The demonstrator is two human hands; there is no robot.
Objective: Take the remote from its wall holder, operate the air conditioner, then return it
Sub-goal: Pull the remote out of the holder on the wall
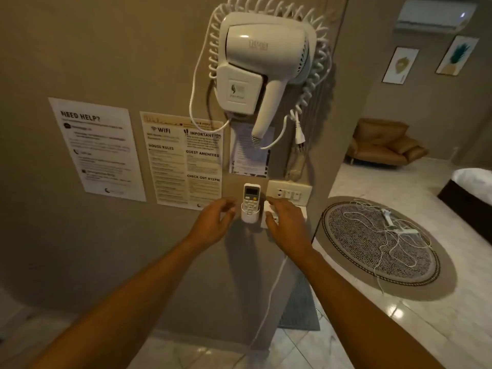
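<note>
Half the remote [250,201] hidden in holder [249,217]; right hand [286,218] covers outlet.

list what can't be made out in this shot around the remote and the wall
Head view only:
- Lower half of the remote: hidden inside the wall holder.
- Remote display and button labels: too small to read.
- Fine print on the notices: blurred; only the headings are readable.
- White socket plate: mostly covered by the right hand.
- Left hand: whether its fingertips touch the holder, cannot tell.
</note>
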